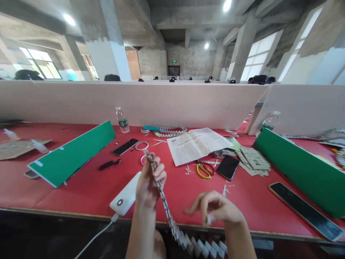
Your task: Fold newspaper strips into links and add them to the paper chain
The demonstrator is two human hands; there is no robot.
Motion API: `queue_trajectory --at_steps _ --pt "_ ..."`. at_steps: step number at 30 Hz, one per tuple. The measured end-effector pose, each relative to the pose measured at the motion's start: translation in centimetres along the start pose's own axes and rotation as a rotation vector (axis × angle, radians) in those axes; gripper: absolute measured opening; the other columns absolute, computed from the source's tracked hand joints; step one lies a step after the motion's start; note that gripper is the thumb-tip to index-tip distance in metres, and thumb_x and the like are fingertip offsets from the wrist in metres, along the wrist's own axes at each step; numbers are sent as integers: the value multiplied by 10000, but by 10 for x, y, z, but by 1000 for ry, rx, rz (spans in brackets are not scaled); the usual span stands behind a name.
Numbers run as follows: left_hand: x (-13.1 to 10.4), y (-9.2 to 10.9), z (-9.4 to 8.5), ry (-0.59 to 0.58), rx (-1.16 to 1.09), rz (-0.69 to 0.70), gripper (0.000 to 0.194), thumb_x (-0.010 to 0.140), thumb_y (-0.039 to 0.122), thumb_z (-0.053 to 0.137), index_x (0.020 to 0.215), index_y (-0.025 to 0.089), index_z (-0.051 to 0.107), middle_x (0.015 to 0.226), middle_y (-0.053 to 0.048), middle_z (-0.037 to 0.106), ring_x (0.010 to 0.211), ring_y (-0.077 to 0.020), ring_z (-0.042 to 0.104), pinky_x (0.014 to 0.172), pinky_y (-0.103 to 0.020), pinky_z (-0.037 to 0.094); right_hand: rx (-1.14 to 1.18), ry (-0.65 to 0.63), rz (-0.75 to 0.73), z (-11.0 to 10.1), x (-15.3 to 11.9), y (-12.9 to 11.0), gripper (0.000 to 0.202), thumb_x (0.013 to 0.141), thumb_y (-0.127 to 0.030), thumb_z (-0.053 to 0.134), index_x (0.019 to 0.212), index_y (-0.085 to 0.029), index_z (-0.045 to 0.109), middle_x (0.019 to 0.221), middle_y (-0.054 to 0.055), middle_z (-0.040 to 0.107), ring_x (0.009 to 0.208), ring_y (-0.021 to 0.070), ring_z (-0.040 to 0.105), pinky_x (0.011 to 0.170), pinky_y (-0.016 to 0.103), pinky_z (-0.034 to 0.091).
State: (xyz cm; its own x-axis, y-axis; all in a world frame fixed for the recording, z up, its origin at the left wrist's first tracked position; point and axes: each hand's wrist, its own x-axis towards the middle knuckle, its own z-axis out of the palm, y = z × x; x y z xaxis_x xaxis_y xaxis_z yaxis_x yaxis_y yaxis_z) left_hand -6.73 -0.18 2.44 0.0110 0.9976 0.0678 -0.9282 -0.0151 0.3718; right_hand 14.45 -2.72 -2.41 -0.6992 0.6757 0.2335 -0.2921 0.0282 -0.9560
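My left hand (pixel 151 180) is closed around the upper end of a zigzag chain of folded paper (pixel 165 203), held upright over the table. From there the chain runs down past the table's front edge and spreads into wider pleats below. To its right hovers my right hand (pixel 215 208), apart from the upper chain. Its fingers are bent and partly blurred, and a small pale bit shows at the fingertips, too small to name. A white power bank (pixel 125 196) with a cable lies beside my left wrist.
Across the red table (pixel 88 194) lie a newspaper (pixel 198 145), yellow-handled scissors (pixel 203 171), several phones, tape rolls (pixel 142 145) and paper scraps. Another paper chain (pixel 172 133) rests behind. Green boards (pixel 78 153) stand at both sides, a water bottle (pixel 122 120) near the partition (pixel 167 104).
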Motion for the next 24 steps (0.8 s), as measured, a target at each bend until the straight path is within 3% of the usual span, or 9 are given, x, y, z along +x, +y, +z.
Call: queue_trajectory --at_steps 4,6,8,11,14,17,19,24 --pt "18 -14 -21 194 324 -63 158 886 262 472 863 137 566 612 13 565 407 -55 488 365 -152 382 59 471 -6 -9 11 20 111 770 -314 660 794 -206 657 791 26 688 844 199 660 849 373 474" --pt "20 -21 -26 158 327 -154 161 885 255 471 821 134 556 583 17 544 374 -48 457 346 -149 358 41 670 -57 -12 19 27 126 774 -334 650 819 -217 639 716 -5 657 700 158 638 755 321 498" --pt "18 -27 -28 43 238 -382 210 899 254 436 782 123 551 517 44 463 308 -20 352 299 -130 271 -50 832 -112 -12 26 31 161 764 -352 656 839 -212 631 707 -8 638 624 137 595 667 283 493" --pt "14 -38 -28 -33 194 -576 234 908 259 408 790 121 555 533 38 461 292 -3 315 278 -117 203 -249 972 -182 -4 33 32 162 796 -344 619 876 -204 616 778 12 632 698 149 593 692 281 476" --pt "12 -47 -28 -71 242 -612 256 899 292 411 750 132 544 512 39 460 276 -15 316 266 -136 196 -405 972 -220 7 35 31 132 836 -309 571 919 -210 600 849 28 636 798 169 599 740 290 466" --pt "11 -52 -25 -72 362 -565 254 875 332 438 721 147 522 469 54 440 262 -25 295 265 -149 209 -529 939 -278 13 36 30 96 848 -266 552 912 -211 596 866 31 628 808 167 594 731 281 467" --pt "9 -54 -22 -28 528 -459 227 857 365 460 768 164 516 496 46 486 274 -37 339 280 -155 240 -618 928 -319 14 36 29 85 849 -240 546 908 -211 600 884 34 625 822 166 590 732 278 468" --pt "5 -58 -21 197 1085 133 228 826 392 518 979 223 518 621 47 538 373 -48 450 374 -159 350 -777 972 -291 6 36 32 126 860 -232 532 955 -212 613 907 44 644 836 176 594 756 297 470"
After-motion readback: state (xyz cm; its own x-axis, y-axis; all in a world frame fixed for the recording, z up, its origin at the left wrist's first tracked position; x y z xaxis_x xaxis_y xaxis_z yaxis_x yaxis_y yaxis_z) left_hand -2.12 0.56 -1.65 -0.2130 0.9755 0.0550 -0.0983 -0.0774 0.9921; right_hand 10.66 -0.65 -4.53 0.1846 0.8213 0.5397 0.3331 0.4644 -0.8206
